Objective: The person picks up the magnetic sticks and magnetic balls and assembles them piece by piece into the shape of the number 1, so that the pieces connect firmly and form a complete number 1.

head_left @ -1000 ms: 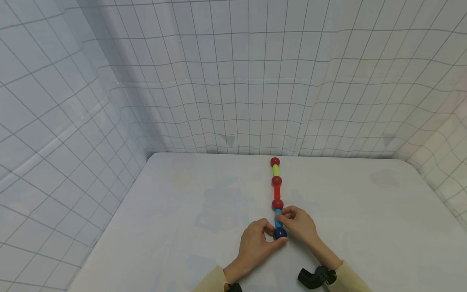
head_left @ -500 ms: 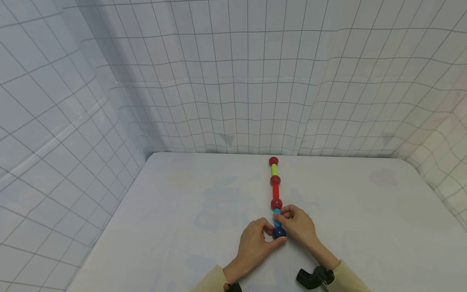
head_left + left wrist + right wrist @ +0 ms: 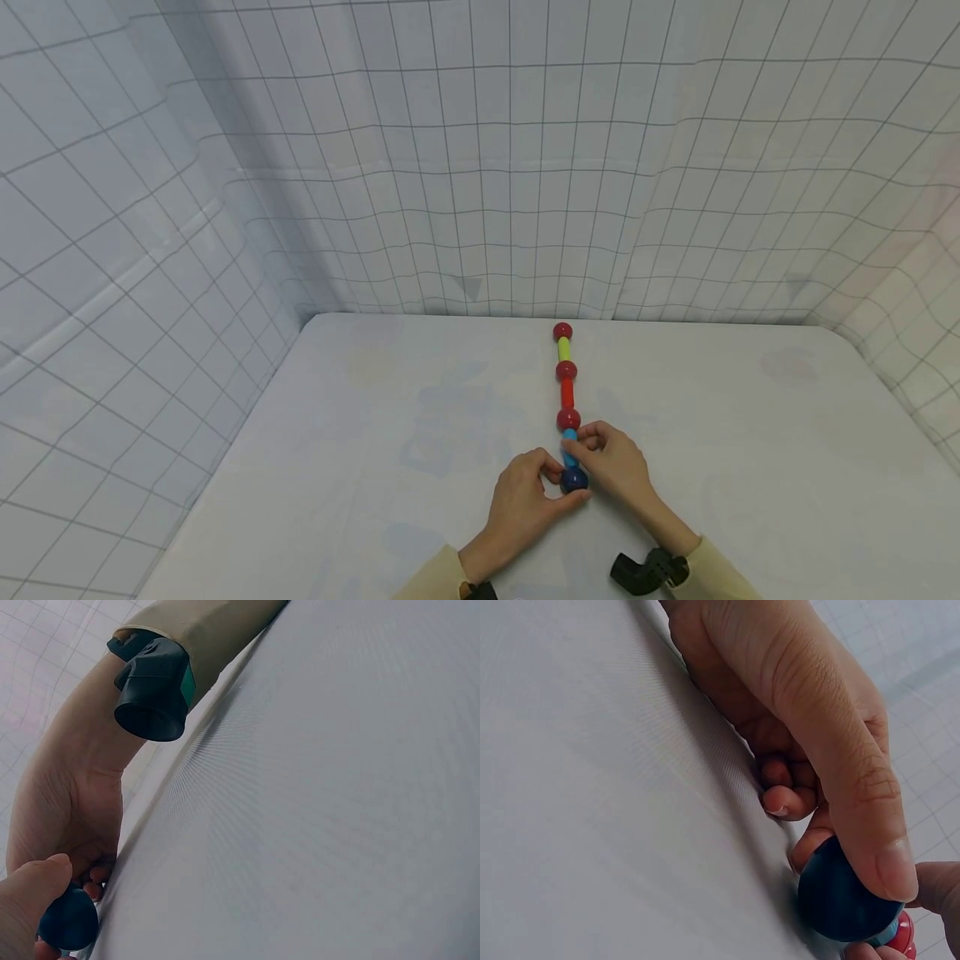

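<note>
A straight chain of balls and rods lies on the white table. My left hand [image 3: 525, 496] grips the dark blue ball [image 3: 574, 479] at its near end, index finger on the far side and thumb on the near side. The left thumb [image 3: 896, 874] lies across this ball in the right wrist view. My right hand [image 3: 618, 462] pinches the light blue rod [image 3: 571, 451] between that ball and a red ball [image 3: 568, 419]. Beyond follow a red rod [image 3: 567, 393], a second red ball [image 3: 566, 370], a yellow-green rod [image 3: 564, 349] and a third red ball [image 3: 562, 332].
The far end of the chain lies close to the back edge of the white table [image 3: 360, 400]. A white curtain with a dark grid [image 3: 495, 167] hangs behind and along both sides. A black wrist camera mount [image 3: 648, 572] sticks out from the right wrist over the table.
</note>
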`<move>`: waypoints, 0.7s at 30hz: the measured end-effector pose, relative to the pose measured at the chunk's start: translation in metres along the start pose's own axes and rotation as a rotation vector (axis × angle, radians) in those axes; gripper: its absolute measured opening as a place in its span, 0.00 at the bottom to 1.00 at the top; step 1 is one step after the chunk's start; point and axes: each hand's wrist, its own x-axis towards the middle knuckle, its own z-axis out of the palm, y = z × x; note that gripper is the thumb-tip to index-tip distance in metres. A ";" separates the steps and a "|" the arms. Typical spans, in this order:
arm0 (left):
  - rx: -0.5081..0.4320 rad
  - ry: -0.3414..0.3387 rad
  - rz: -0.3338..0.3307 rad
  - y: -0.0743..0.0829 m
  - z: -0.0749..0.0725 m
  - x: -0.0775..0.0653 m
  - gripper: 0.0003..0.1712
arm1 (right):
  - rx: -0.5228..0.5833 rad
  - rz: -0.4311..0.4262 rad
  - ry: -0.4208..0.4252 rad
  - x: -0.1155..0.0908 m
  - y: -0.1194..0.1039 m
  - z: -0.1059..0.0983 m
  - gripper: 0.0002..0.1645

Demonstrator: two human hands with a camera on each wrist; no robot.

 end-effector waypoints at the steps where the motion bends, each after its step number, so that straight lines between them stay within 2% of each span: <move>1: 0.001 0.000 0.001 0.000 0.000 0.000 0.22 | 0.000 -0.001 0.000 0.000 0.000 0.000 0.20; 21: -0.014 0.000 -0.003 -0.001 0.000 0.001 0.22 | 0.038 -0.010 0.007 0.001 0.001 -0.001 0.19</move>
